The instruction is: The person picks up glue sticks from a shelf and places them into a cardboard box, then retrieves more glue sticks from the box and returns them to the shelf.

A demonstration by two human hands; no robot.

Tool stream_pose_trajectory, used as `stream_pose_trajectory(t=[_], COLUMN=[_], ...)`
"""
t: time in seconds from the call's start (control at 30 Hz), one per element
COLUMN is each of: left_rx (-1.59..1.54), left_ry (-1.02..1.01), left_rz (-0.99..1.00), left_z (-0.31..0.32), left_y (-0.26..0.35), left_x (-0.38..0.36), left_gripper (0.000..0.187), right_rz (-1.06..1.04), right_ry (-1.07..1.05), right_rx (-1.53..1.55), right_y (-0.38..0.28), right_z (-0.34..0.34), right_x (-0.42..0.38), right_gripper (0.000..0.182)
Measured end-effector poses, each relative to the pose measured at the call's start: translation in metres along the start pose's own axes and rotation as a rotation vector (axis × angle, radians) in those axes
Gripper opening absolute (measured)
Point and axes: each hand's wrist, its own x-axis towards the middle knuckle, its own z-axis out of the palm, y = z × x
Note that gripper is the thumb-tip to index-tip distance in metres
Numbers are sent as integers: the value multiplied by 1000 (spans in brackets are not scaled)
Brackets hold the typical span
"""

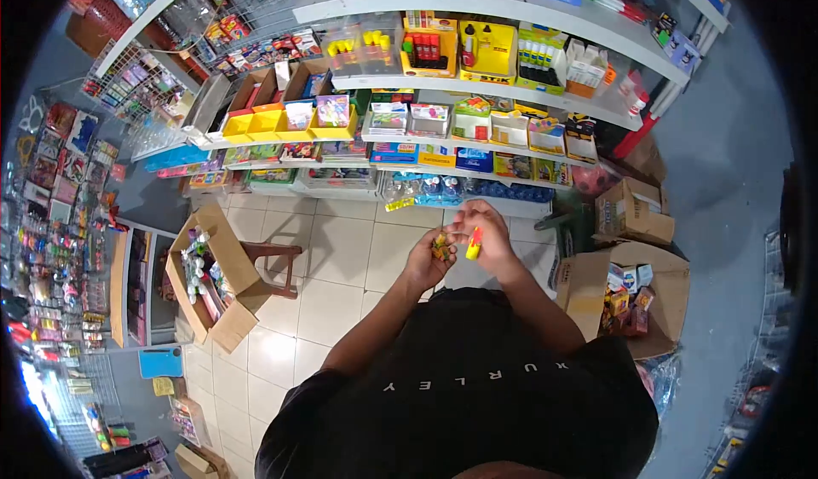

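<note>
Both hands are close together above the tiled floor, in front of the shop shelves. My left hand [431,257] is closed around small yellow and orange items [440,246], which are too small to name. Just to its right, my right hand [484,236] holds a yellow and red glue stick [474,244] against the palm. Its fingers reach toward the left hand, and whether the fingertips touch anything there cannot be made out.
Shelves [486,91] with glue sticks and display boxes stand ahead. An open carton [237,262] rests on a brown stool [285,270] at left. Another open carton [588,296] with small boxes stands at right. Goods hang on the left wall.
</note>
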Motion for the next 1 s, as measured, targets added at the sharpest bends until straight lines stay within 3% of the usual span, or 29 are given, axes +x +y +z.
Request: stream_pose_trajectory(t=[0.1,0.2,0.37,0.53,0.73,0.87,0.9,1.0], left_rx=[17,18,88,245,424,449,426,403], left_ry=[50,80,174,115,52,121,157,163], left_rz=[46,78,66,26,113,157,178,239], left_z=[-3,-5,-9,5,11,8,8,9], left_y=[15,26,31,31,51,74,79,102], left_x=[-19,-34,-40,-36,-30,-29,-27,-26], left_gripper=[21,21,31,34,35,32,32,31], right_rz=[294,349,208,52,-19,-75,-84,-147], right_ry=[160,33,-32,-117,-116,-90,-74,-205], right_rx=[231,430,395,245,190,-23,13,70], right_y=[-3,-4,-4,-6,-6,0,-3,-6], right_z=[-12,-14,-11,-8,8,8,16,24], right_x=[13,15,12,14,40,77,85,118], right_gripper=[22,25,30,25,21,27,21,16])
